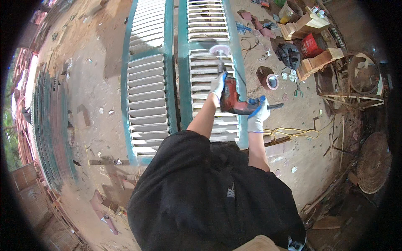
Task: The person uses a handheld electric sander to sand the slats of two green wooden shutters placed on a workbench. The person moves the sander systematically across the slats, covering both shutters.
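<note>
Two louvred shutters lie side by side: the left shutter (146,97) and the right shutter (184,90), both with green frames and pale slats. A red and black electric drill (230,99) is held over the right one, with a round sanding disc (220,50) at its front end. My left hand (217,87), in a white and blue glove, is closed around the drill's front part, behind the chuck. Gloved alike, my right hand (258,116) grips the rear handle. Whether the disc touches the slats I cannot tell.
Yellow cord (289,133) trails over the sandy ground at right. Beyond it are a roll of tape (272,81), green-handled scissors (298,91), a dark bag (288,55) and carved wooden pieces (320,62). Long greenish slats (50,125) are stacked at far left.
</note>
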A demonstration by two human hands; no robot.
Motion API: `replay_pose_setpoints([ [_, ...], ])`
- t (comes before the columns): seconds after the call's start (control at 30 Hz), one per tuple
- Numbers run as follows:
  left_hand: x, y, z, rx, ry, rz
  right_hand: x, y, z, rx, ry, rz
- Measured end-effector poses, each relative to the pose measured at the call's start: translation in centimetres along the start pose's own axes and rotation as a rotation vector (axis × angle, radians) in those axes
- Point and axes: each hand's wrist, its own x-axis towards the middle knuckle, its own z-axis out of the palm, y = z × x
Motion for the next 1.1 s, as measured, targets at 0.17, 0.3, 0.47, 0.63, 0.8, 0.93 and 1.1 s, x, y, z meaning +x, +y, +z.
replay_pose_setpoints([
  [0.17,-1.2,1.1,1.3,0.184,0.002,0.045,-0.1,0.2,-1.1,0.137,0.034,-0.054],
  [0.3,-1.8,1.4,-1.6,-0.019,0.032,0.142,0.2,1.8,-0.8,0.019,-0.002,-0.052],
  [0.47,-1.0,1.9,-0.1,-0.011,0.045,0.132,2.7,1.8,-0.6,0.119,-0.035,0.067],
  [0.63,0.9,2.4,3.5,0.128,0.011,-0.039,4.8,-0.6,0.7,0.061,0.001,0.006],
  [0.8,2.4,3.6,3.5,0.116,-0.127,-0.198,4.0,-0.8,2.2,0.067,0.012,0.005],
  [0.93,1.7,4.2,3.0,0.036,-0.234,-0.226,3.1,-0.7,2.4,0.018,0.000,0.009],
  [1.1,-0.1,4.9,3.3,-0.143,-0.435,-0.250,3.8,-2.4,3.1,-0.035,0.053,0.024],
])
